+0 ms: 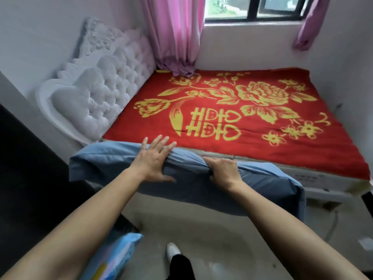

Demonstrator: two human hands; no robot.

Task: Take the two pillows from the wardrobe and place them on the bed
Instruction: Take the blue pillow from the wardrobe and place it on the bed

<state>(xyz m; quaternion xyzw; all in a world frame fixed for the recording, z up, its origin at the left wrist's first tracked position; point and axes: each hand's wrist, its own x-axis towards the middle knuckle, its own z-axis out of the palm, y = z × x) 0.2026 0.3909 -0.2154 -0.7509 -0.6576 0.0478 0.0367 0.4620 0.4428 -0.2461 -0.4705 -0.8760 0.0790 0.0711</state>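
A blue pillow hangs in the air in front of me, level with the near edge of the bed, which is covered by a red blanket with gold flowers. My left hand lies on top of the pillow with fingers spread and the thumb under its near side. My right hand pinches a fold of the pillow's fabric at its middle. Only this one pillow is in view; the wardrobe is not visible.
A white tufted headboard stands at the bed's left end. Pink curtains hang by the window at the far side. A dark piece of furniture is on my left. A colourful bag lies on the floor near my foot.
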